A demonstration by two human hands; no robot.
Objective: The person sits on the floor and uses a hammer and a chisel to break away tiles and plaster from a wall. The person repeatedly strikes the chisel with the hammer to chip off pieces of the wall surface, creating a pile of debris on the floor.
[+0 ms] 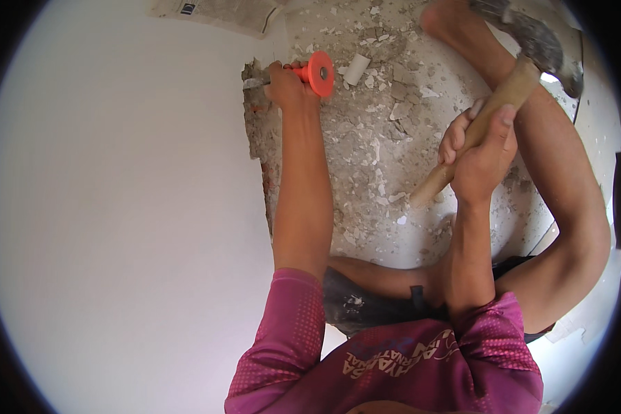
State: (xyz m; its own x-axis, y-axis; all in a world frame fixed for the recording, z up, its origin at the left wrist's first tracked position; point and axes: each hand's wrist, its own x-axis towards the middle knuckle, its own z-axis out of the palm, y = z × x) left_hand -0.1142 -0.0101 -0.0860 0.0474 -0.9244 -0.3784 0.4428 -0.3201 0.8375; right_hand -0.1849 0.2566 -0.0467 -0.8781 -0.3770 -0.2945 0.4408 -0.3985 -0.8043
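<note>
My left hand [287, 85] is wrapped round a chisel [321, 74] that has an orange grip and a round orange hand guard. Its metal shaft points left, into the broken lower edge of the white wall; the exact tip is hard to make out. Over on the right, my right hand [481, 155] grips a hammer [500, 107] by its pale wooden handle. The dark, worn hammer head is raised at the upper right, beside my bent leg and well apart from the chisel.
Rubble and plaster flakes [376, 148] cover the floor between my arms. A short white tube-shaped piece [357, 70] lies near the chisel guard. The white wall [131, 207] fills the left side, its chipped edge [254, 124] exposed. A printed sack [221, 14] lies at the far end.
</note>
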